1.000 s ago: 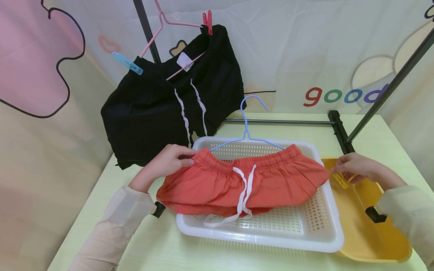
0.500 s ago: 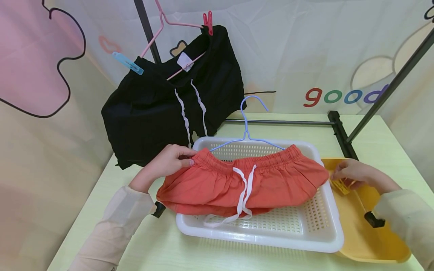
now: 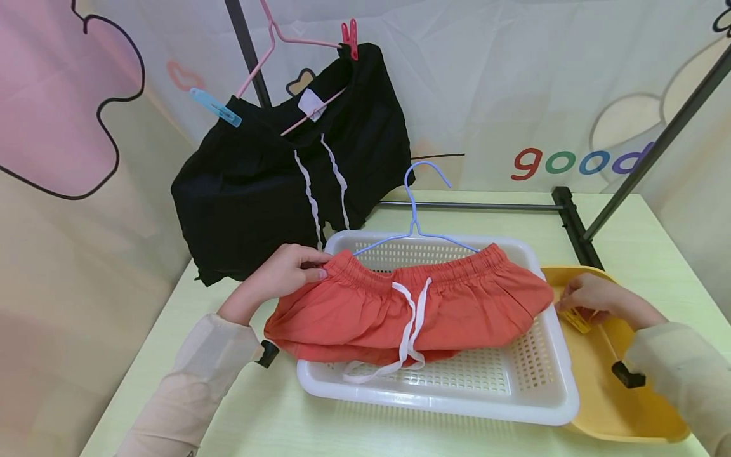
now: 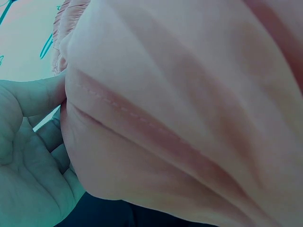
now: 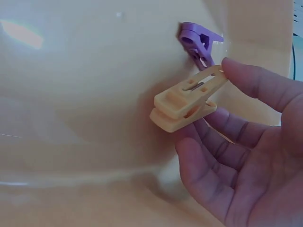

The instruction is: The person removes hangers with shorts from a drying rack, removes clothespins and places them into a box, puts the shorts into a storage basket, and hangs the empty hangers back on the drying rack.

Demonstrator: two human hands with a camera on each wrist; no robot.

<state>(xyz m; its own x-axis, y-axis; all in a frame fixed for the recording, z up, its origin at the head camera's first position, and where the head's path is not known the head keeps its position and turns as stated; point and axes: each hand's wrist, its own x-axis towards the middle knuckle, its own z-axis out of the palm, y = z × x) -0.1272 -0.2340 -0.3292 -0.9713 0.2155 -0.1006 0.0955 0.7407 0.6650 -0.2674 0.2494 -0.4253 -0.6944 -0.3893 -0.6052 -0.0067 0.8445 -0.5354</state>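
Note:
Red-orange shorts (image 3: 365, 317) with a white drawstring (image 3: 412, 324) lie over the white basket (image 3: 434, 411). A blue hanger (image 3: 414, 219) shows above their waistband. My left hand (image 3: 288, 270) pinches the left end of the waistband; in the left wrist view its thumb (image 4: 42, 94) presses against the cloth, and the other fingertips are hidden behind it. Over the yellow tray (image 3: 622, 412), my right hand (image 3: 605, 297) holds a yellow clothespin (image 5: 184, 101) by its handle ends, thumb above and fingers below. A purple clothespin (image 5: 195, 40) lies in the tray just beyond it.
Black shorts (image 3: 257, 184) hang at the back left from a pink hanger (image 3: 268, 51), with a blue clothespin (image 3: 216, 106) and a red clothespin (image 3: 351, 41) at the waistband. A black rack foot (image 3: 577, 228) stands on the table behind the tray.
My right hand has shifted slightly left and down over the tray, with the yellow clothespin still in its fingers. My left hand and the red-orange shorts have stayed in place.

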